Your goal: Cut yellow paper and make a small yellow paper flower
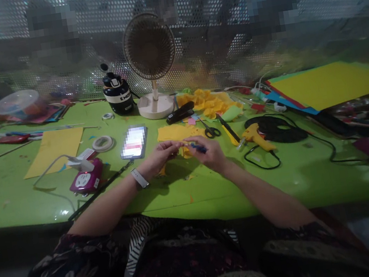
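Both hands meet above the green table, over yellow-orange paper. My left hand, with a pale watch on the wrist, is closed, its fingertips pinching a small yellow piece. Close against it, my right hand is closed round a dark blue tool, whose tip is by the yellow piece. The tool's exact kind is too small to tell. Beyond the right hand lie black scissors, a yellow and black cutter and a yellow glue gun.
A lit phone, tape roll and purple power adapter lie left on the green table. Behind stand a fan and a dark bottle. Coloured sheets are stacked right; a black cable crosses there.
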A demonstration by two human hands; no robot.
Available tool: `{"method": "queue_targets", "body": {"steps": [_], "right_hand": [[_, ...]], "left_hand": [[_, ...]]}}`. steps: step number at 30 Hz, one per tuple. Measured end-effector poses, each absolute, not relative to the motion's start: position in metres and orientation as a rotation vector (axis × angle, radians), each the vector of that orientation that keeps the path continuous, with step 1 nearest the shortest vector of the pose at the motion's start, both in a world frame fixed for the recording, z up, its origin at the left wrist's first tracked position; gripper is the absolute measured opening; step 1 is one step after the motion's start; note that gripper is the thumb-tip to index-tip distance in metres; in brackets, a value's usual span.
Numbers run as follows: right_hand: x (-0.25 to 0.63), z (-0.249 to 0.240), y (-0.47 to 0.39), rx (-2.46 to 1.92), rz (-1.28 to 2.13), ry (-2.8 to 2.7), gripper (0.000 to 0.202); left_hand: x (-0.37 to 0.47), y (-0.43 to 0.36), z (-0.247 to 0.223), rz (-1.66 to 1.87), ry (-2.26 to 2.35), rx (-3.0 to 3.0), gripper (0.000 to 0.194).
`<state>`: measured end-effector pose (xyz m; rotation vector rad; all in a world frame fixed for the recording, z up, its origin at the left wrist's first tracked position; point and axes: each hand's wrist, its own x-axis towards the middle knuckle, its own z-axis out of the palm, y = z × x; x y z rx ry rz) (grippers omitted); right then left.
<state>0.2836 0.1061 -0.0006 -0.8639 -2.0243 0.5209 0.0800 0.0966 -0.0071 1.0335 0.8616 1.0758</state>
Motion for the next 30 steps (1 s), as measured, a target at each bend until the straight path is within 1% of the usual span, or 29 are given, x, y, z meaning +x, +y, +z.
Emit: {"method": "queue_targets", "body": {"steps": [4, 7, 9, 12, 16, 20, 24, 27, 30], "right_hand": [[0.2796, 0.0098, 0.1072, -1.006, 0.684, -1.84, 0.035], [0.2782, 0.0109, 0.1107, -1.032, 0.743, -1.89, 0.042], [0.2781, 0.0092, 0.1122, -1.03, 0.757, -1.932, 0.041], [0.2785, 0.0056, 0.1123, -1.036, 0.74, -1.972, 0.036], [0.2787, 0.0027, 0.1102, -1.041, 0.604, -1.991, 0.033], [0.2783, 0.0042, 0.1094, -1.049, 0.551, -1.903, 0.035], [0.2793, 0.0074, 0.1123, -1.061, 0.578, -1.782, 0.043], [0.28, 0.0087, 0.114, -1.07, 0.632, -1.814, 0.051], [0.2794, 0.0088, 0.1139, -1.063, 0.673, -1.894, 0.053]], "left_hand": [[0.0822, 0.0921, -0.0034, 1.038, 0.893, 1.239, 0.039], [0.083, 0.0892, -0.0014, 1.003, 0.904, 1.325, 0.035], [0.0831, 0.0882, -0.0008, 0.985, 0.892, 1.372, 0.03], [0.0828, 0.0878, -0.0007, 0.936, 0.865, 1.431, 0.023], [0.0824, 0.0892, -0.0018, 0.907, 0.882, 1.425, 0.017], [0.0818, 0.0913, -0.0031, 0.897, 0.909, 1.354, 0.019], [0.0813, 0.0912, -0.0032, 0.889, 0.905, 1.325, 0.027], [0.0815, 0.0901, -0.0034, 0.893, 0.901, 1.341, 0.029], [0.0815, 0.0897, -0.0039, 0.912, 0.894, 1.359, 0.028]]}}
